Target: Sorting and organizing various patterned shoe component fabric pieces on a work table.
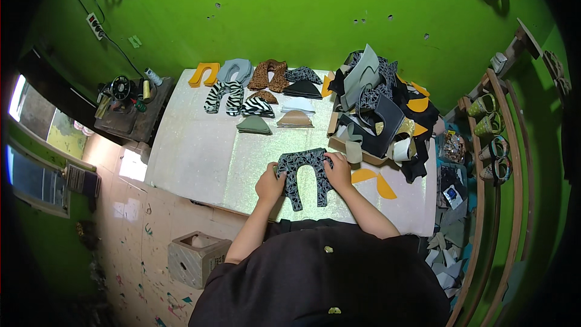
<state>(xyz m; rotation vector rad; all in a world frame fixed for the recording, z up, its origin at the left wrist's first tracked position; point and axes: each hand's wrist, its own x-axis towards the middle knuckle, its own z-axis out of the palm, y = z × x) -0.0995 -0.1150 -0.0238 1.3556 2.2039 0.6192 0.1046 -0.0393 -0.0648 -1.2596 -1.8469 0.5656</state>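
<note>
Between my two hands is a U-shaped cut piece (pixel 305 158) in black with a pale grey line pattern, its legs pointing toward me. It looks like a shoe upper, perhaps a stack of them. My left hand (pixel 270 183) grips its left side, and my right hand (pixel 338 171) grips its upper right corner. Beyond it lie stacked U-shaped pieces: yellow (pixel 204 74), grey-blue (pixel 235 71), leopard-print (pixel 269 76) and zebra-print (pixel 224 98). Nearer are half-round stacks in olive green (pixel 254 125) and tan (pixel 295 120).
A box heaped with scraps (pixel 378 109) stands on the right of the white table (pixel 193 169). Loose yellow pieces (pixel 385 186) lie near my right forearm. A sewing machine (pixel 121 89) is at the far left, a box-like stool (pixel 196 258) on the floor, and a sandal rack (pixel 491 121) at right.
</note>
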